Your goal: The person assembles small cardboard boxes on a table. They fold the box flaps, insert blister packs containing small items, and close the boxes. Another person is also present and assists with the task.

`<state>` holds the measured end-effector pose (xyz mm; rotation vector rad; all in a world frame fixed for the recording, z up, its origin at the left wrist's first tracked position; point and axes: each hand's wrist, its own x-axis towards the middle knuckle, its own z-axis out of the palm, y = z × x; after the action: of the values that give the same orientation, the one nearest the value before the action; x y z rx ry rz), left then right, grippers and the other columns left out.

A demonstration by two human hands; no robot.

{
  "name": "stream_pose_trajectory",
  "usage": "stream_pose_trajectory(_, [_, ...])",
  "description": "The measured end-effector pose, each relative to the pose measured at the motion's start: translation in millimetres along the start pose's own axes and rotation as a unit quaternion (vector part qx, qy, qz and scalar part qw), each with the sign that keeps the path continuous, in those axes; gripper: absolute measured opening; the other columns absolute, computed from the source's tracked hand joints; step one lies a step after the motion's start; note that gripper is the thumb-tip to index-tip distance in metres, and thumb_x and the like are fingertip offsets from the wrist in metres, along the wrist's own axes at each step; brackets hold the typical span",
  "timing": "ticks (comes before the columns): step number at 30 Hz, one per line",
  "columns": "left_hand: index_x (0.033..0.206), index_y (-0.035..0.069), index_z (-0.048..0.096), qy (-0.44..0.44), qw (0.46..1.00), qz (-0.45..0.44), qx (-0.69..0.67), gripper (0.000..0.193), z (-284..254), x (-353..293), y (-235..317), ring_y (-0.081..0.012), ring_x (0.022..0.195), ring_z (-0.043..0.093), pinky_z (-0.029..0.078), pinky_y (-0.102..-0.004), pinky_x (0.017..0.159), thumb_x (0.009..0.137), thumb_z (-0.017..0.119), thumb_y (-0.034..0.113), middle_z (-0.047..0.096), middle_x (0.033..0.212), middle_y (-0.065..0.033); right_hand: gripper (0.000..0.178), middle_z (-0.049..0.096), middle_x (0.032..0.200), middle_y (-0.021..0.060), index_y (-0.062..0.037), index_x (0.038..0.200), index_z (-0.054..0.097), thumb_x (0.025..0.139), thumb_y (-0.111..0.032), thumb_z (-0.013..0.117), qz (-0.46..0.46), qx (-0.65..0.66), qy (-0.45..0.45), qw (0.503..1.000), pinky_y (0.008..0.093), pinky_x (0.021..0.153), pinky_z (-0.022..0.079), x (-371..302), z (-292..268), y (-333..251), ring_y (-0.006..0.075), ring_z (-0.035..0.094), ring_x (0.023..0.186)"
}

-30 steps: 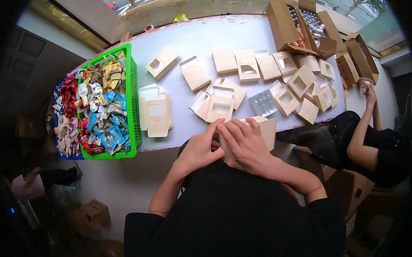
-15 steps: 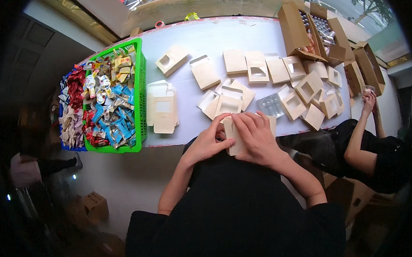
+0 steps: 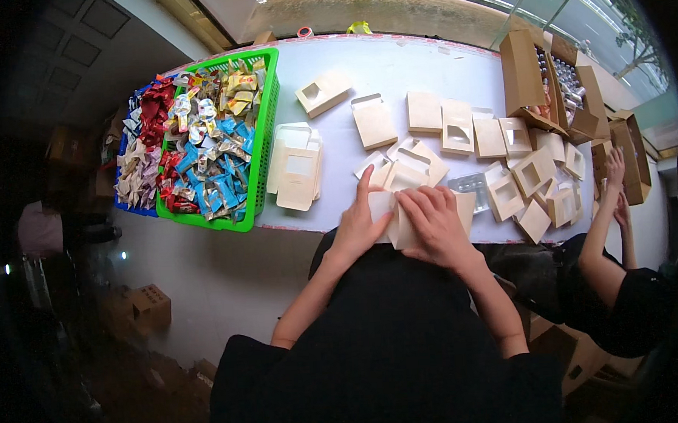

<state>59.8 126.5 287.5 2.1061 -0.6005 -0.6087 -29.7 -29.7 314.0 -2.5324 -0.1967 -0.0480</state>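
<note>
Between my two hands, at the table's front edge, is a small beige cardboard box [image 3: 403, 228], with a pale flap standing out on its left. My right hand [image 3: 438, 224] is closed over the box, fingers bent across its top. My left hand [image 3: 359, 224] pinches the flap side, thumb on the card and index finger stretched upward. A beige panel shows beyond my right hand; whether it is part of the same box I cannot tell. Just past my hands lie window-front boxes [image 3: 405, 177] and a clear plastic tray [image 3: 470, 187].
Flat unfolded cartons [image 3: 298, 172] lie left of my hands. A green basket [image 3: 271, 116] of wrapped sweets and a blue basket [image 3: 136, 208] stand at the left. Many beige boxes [image 3: 535, 170] cover the right side. Cartons of bottles [image 3: 524, 75] stand behind them. A co-worker's arm [image 3: 601, 230] reaches in at right.
The whole view has shifted, so the table sits further right. My left hand has moved off the box's front to its side, index finger raised, and the pale flap now stands out.
</note>
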Motion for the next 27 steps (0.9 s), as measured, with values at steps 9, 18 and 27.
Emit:
stream_pose_trajectory(9, [0.097,0.006,0.054,-0.046,0.983,0.009,0.18,0.019,1.1,9.4,-2.5,-0.0345,0.07,0.057,0.045,-0.0411,0.061,0.082,0.043,0.01,0.058,0.078,-0.0203,0.092,0.035,0.126,0.0102,-0.0049,0.128,0.028,0.054,-0.031,0.075,0.046,-0.029,-0.042,0.998,0.0574,0.099,0.013,-1.5,12.7,4.1,0.0281,0.033,0.116])
stream_pose_trajectory(18, [0.118,0.0,0.046,0.194,0.974,0.093,0.065,0.041,8.3,6.8,-9.4,-0.0314,0.091,0.057,0.044,-0.0348,0.076,0.079,0.037,-0.007,0.057,0.101,-0.0207,0.055,0.041,0.12,0.0175,-0.0002,0.123,0.032,0.08,-0.021,0.06,0.293,0.688,0.112,0.654,0.0367,0.087,0.039,-26.7,65.7,28.1,0.024,0.043,0.109])
stream_pose_trajectory(27, [0.126,0.002,0.035,0.028,0.997,0.001,-0.076,0.051,-2.5,-5.2,-18.6,-0.0312,0.094,0.052,0.043,-0.0305,0.077,0.077,0.048,0.002,0.046,0.114,-0.018,0.038,0.053,0.086,0.0054,0.0007,0.117,0.036,0.087,-0.019,0.049,0.257,0.649,0.129,0.705,0.0233,0.063,0.044,-7.8,65.2,28.7,0.0098,0.051,0.078])
